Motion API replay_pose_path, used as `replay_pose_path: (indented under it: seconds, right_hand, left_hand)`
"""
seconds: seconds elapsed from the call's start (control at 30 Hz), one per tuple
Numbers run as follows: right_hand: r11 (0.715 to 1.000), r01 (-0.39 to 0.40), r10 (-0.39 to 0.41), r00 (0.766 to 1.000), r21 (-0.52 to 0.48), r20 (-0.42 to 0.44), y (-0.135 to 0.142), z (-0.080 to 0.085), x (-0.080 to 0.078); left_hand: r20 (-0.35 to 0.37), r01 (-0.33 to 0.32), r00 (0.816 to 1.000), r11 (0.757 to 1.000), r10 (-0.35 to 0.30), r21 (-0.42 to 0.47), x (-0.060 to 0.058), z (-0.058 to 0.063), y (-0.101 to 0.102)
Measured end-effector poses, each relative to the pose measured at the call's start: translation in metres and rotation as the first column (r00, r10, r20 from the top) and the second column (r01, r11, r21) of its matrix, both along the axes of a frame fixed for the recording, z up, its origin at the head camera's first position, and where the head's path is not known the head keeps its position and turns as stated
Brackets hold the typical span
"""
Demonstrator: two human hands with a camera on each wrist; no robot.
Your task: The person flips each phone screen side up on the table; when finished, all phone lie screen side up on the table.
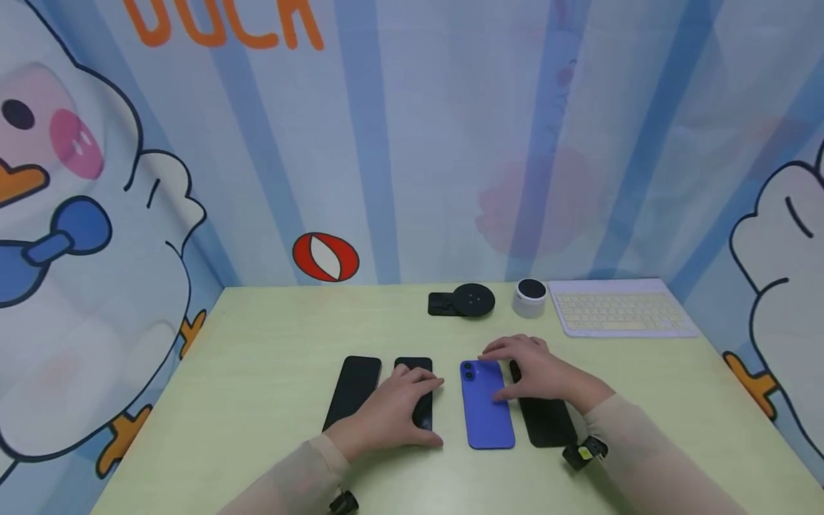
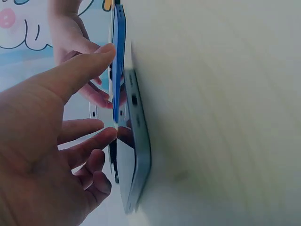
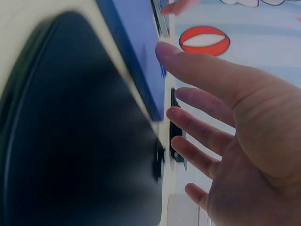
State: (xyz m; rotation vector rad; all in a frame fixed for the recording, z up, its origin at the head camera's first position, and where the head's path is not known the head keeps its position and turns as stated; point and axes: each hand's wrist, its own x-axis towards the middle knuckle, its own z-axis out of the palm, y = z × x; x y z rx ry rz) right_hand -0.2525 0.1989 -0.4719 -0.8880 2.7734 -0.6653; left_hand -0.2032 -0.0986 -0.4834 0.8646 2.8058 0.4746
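Note:
A row of phones lies flat on the table. My left hand (image 1: 395,408) hovers over the second phone from the left, a dark one (image 1: 423,413), thumb and fingers spread and nothing held. To its left is a black phone (image 1: 352,386), partly covered by that hand. The blue-violet phone (image 1: 487,422) lies back up, its two-lens camera at the upper left corner. My right hand (image 1: 534,368) is over the upper part of this phone and the black phone (image 1: 547,422) beside it. In the right wrist view, its fingers (image 3: 202,127) are loosely spread with nothing between them.
Toward the back of the table (image 1: 277,336) sit a black folding stand with a round pad (image 1: 473,300), a small white cylinder with a dark top (image 1: 530,299) and a pale lilac keyboard (image 1: 623,307). Behind them hangs a blue striped cloth (image 1: 438,143) with cartoon ducks.

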Motion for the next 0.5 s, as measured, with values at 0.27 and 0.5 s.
replay_pose_path:
  seconds: [0.27, 0.5]
  right_hand:
    - [1.000, 0.006, -0.007, 0.999, 0.016, 0.043, 0.020, -0.005, -0.002]
    - [1.000, -0.015, 0.016, 1.000, -0.017, 0.015, 0.025, -0.011, -0.001]
  left_hand:
    - [0.001, 0.037, 0.999, 0.998, -0.037, -0.040, -0.001, -0.005, 0.021]
    - [-0.019, 0.070, 0.997, 0.997, -0.071, -0.036, -0.006, -0.005, 0.035]
